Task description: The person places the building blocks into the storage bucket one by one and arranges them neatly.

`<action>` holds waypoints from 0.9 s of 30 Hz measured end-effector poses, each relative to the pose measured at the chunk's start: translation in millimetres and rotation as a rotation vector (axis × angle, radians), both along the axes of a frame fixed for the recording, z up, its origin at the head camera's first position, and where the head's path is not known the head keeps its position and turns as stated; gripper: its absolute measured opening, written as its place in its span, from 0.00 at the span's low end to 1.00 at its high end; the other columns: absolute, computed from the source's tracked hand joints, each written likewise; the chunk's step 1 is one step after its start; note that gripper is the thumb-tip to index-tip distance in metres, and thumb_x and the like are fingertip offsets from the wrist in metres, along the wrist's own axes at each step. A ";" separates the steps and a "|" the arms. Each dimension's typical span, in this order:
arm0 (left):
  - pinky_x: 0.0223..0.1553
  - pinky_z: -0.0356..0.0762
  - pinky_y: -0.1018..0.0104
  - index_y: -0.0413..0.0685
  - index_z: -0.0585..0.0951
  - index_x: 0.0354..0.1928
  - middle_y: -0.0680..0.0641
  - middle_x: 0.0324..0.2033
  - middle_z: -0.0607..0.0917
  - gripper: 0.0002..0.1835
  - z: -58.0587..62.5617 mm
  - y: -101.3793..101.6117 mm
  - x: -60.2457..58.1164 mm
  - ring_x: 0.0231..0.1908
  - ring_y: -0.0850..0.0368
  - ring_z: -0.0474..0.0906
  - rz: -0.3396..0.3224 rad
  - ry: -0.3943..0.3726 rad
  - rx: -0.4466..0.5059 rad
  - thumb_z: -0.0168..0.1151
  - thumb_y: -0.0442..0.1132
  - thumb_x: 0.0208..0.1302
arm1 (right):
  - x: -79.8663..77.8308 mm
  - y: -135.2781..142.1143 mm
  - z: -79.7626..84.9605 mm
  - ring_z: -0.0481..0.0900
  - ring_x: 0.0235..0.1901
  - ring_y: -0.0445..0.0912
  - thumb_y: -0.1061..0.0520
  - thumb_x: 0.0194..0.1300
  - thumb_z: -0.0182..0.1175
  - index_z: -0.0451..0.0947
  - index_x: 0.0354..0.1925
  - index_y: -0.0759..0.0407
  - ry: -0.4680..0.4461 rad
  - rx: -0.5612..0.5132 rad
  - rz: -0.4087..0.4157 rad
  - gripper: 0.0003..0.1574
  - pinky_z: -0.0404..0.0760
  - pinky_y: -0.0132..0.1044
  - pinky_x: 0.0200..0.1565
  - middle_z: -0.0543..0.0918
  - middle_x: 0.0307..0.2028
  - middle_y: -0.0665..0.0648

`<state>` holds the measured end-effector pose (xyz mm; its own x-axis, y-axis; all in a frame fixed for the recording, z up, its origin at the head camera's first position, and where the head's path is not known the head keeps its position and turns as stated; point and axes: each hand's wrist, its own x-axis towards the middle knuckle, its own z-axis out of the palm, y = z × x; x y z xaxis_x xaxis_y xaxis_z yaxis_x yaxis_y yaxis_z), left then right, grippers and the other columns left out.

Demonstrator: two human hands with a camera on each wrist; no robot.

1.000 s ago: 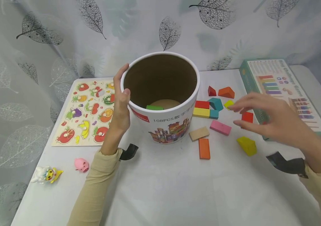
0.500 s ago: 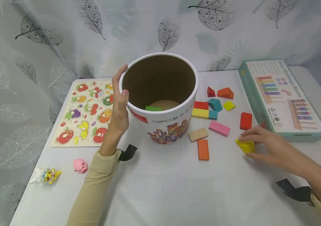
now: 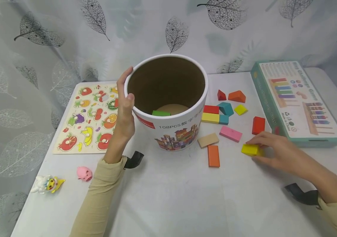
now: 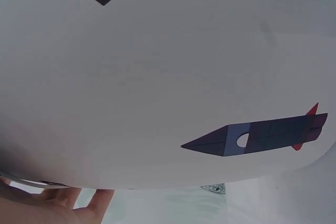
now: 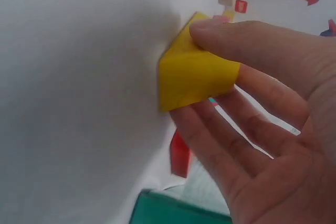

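A large white bucket (image 3: 177,131) printed with coloured buildings stands at the middle of the table, tilted toward me in the head view. My left hand (image 3: 124,115) grips its left rim, thumb on the near side and fingers round the back. Inside the bucket lies a green block (image 3: 161,113). To the right, my right hand (image 3: 281,151) pinches a yellow triangular block (image 5: 197,74) between thumb and fingers, close over the tabletop. A red block (image 3: 258,125) lies just beyond that hand.
Between bucket and right hand lie a pink block (image 3: 230,134), an orange block (image 3: 213,156), a plain wooden block (image 3: 208,140) and several others. A game box (image 3: 301,102) stands back right. On the left are a fruit puzzle board (image 3: 92,115), a pink pig (image 3: 84,173) and small figurines (image 3: 48,184).
My right hand has come down to the yellow triangular block, taken hold of it and turned it slightly leftward. The left hand keeps its grip on the bucket.
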<state>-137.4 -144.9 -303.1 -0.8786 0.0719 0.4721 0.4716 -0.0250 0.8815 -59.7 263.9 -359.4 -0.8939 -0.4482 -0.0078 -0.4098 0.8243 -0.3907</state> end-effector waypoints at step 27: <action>0.65 0.61 0.37 0.57 0.53 0.73 0.47 0.66 0.66 0.51 1.1 1.0 0.9 0.66 0.47 0.62 0.001 0.011 -0.022 0.52 0.76 0.53 | -53.4 -70.4 125.0 0.73 0.48 0.24 0.64 0.44 0.78 0.81 0.54 0.62 0.544 -0.406 0.133 0.34 0.68 0.17 0.55 0.85 0.47 0.61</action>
